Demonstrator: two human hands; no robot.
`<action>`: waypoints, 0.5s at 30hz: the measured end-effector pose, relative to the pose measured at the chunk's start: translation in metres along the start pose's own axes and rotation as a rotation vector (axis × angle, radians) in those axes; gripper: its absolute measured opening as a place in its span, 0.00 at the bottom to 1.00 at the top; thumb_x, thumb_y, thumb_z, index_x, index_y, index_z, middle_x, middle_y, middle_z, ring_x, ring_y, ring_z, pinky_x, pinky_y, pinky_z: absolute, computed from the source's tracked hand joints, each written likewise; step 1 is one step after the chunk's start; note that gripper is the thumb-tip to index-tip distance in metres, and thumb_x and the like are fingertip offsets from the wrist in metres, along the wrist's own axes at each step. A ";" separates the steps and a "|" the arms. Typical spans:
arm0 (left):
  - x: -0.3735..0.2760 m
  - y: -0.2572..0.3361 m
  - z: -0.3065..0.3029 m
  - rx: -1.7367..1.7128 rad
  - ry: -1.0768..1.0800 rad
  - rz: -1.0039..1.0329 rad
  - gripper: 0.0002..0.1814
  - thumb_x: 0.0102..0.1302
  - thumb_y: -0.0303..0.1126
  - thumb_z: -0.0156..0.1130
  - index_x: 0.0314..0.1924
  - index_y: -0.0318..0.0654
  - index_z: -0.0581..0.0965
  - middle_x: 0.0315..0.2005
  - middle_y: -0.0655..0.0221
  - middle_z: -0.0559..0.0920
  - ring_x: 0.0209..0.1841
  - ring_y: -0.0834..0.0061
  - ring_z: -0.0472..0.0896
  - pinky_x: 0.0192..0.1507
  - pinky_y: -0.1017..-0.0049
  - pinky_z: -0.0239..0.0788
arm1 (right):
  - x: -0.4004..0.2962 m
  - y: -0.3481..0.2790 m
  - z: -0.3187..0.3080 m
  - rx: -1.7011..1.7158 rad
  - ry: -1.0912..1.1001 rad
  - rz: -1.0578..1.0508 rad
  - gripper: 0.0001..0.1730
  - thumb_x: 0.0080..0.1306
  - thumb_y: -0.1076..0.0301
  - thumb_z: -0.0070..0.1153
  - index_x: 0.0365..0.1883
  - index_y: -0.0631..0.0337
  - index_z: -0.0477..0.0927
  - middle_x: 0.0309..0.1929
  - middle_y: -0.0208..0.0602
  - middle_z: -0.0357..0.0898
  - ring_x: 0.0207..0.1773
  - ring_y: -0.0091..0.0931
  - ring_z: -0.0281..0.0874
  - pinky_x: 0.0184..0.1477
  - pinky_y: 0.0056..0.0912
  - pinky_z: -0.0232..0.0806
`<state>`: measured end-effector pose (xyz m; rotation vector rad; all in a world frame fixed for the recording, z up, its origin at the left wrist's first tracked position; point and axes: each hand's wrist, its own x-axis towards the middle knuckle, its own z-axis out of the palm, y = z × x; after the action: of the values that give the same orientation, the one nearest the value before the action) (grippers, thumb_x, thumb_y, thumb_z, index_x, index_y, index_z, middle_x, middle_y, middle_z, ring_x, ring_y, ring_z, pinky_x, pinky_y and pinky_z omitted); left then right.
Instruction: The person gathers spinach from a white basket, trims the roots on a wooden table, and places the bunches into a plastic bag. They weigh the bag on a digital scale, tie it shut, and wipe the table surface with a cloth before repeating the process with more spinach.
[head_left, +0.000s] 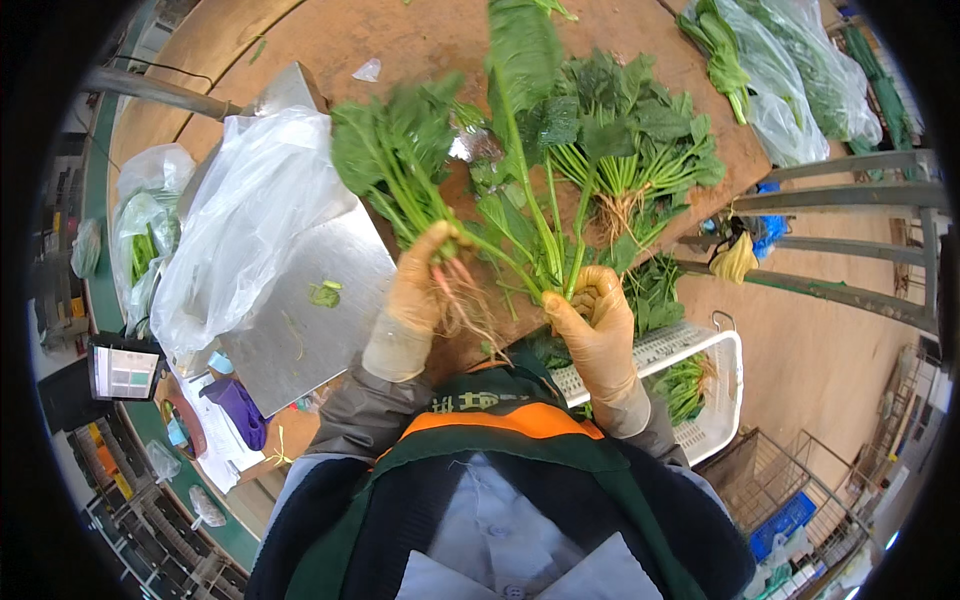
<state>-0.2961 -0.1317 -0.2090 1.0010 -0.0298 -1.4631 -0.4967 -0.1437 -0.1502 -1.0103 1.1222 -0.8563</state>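
My left hand (420, 289), in a thin translucent glove, grips a small bunch of spinach (397, 165) near its base, with pinkish roots dangling below. In my right hand (596, 311), gloved the same way, a few long leafy stems (551, 240) are pinched at their lower ends; one large leaf reaches up past the top of the picture. Beyond that hand, on the brown work table (450, 30), lies a heap of rooted spinach (637, 135). To the left of my left hand is a flat metal plate (330, 262), with a scrap of leaf (325, 294) on it.
White plastic bags (247, 217) cover part of the metal plate. A white plastic basket (731, 375) holding spinach stands low at right, near metal rails (847, 196). Bagged greens (795, 90) lie at the far right. A lit screen (125, 373), papers (217, 427) and purple cloth (238, 409) are at left.
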 end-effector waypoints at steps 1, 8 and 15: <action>0.000 -0.011 0.003 -0.048 0.084 -0.002 0.14 0.56 0.35 0.65 0.40 0.38 0.77 0.31 0.68 0.80 0.40 0.72 0.79 0.42 0.72 0.74 | 0.001 0.007 0.003 -0.120 0.042 -0.078 0.13 0.57 0.73 0.62 0.36 0.65 0.71 0.28 0.29 0.72 0.26 0.16 0.67 0.28 0.18 0.63; -0.003 -0.056 -0.016 -0.205 -0.106 -0.368 0.07 0.58 0.34 0.63 0.31 0.39 0.77 0.26 0.68 0.79 0.30 0.72 0.78 0.36 0.72 0.73 | 0.033 0.071 0.012 -0.693 0.142 -0.401 0.09 0.57 0.68 0.60 0.34 0.62 0.77 0.29 0.36 0.73 0.26 0.23 0.71 0.28 0.25 0.64; -0.001 -0.059 -0.002 -0.097 -0.191 -0.421 0.16 0.62 0.32 0.58 0.46 0.29 0.75 0.37 0.60 0.81 0.38 0.71 0.80 0.44 0.74 0.73 | 0.018 0.068 0.020 -0.372 0.141 -0.048 0.09 0.59 0.69 0.59 0.35 0.64 0.76 0.22 0.30 0.78 0.25 0.16 0.72 0.28 0.20 0.66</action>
<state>-0.3424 -0.1179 -0.2434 0.8148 0.1195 -1.9230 -0.4699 -0.1349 -0.2176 -1.3018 1.4166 -0.7818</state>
